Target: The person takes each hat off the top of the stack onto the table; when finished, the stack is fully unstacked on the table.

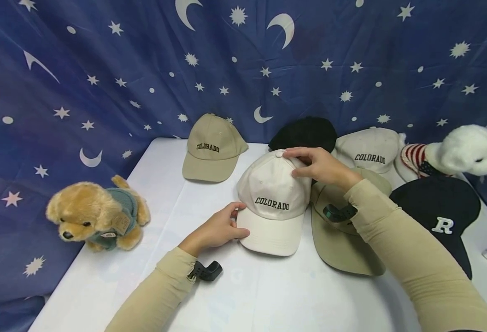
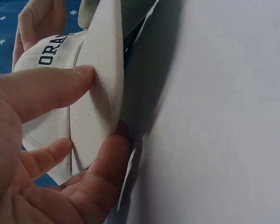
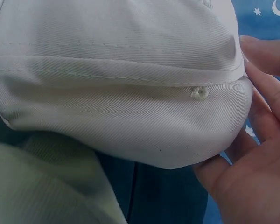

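A white baseball cap [image 1: 273, 182] with COLORADO stitched across its front stands tilted over the table, its brim toward me. My left hand [image 1: 220, 225] grips the brim's left side. In the left wrist view the thumb lies on top of the brim [image 2: 95, 93] and other fingers curl beneath it. At the top of the crown, my right hand [image 1: 321, 167] holds the cap between thumb and fingers. The right wrist view shows that hand's fingers [image 3: 263, 105] around the crown's edge. Just right of it, a khaki cap [image 1: 340, 249] is partly hidden by my right arm.
A tan COLORADO cap [image 1: 214, 147] sits at the back left. Behind my right hand are a black cap [image 1: 303, 131] and an off-white COLORADO cap [image 1: 369, 143]. A black R cap [image 1: 438, 203] and white plush dog [image 1: 463, 150] are right; a golden plush dog [image 1: 85, 212] is left.
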Motion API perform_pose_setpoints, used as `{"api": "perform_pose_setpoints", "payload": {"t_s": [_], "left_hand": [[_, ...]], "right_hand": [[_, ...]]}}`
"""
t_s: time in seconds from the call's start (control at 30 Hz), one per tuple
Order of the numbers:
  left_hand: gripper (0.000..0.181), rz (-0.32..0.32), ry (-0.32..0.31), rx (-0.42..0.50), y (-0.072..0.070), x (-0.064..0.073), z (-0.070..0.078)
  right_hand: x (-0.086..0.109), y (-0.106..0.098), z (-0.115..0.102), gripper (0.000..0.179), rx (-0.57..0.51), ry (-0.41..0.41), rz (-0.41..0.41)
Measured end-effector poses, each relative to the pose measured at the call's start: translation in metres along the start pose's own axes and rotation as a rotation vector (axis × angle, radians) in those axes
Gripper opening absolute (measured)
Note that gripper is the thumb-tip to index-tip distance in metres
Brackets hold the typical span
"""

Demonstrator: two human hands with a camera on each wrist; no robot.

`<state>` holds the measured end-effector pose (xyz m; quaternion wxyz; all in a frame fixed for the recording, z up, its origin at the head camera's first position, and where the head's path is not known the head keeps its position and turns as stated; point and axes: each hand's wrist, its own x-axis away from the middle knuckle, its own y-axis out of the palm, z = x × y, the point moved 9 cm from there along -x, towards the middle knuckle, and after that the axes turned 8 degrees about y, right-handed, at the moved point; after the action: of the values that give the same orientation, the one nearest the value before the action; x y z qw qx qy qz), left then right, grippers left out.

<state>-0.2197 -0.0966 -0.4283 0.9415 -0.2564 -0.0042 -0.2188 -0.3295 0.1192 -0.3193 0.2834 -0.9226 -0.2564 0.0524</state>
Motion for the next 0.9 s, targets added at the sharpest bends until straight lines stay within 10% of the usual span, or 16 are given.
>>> {"api": "perform_pose_setpoints", "payload": {"t_s": [0.5, 0.9], "left_hand": [[0.073, -0.037, 0.027, -0.072, 0.028, -0.012, 0.019], [0.066, 0.011, 0.03, -0.198, 0.024, -0.015, 0.023]], "right_hand": [[0.022, -0.021, 0.019, 0.051, 0.035, 0.052, 0.027], [0.028, -0.023, 0.019, 0.051, 0.016, 0.044, 0.037]]}}
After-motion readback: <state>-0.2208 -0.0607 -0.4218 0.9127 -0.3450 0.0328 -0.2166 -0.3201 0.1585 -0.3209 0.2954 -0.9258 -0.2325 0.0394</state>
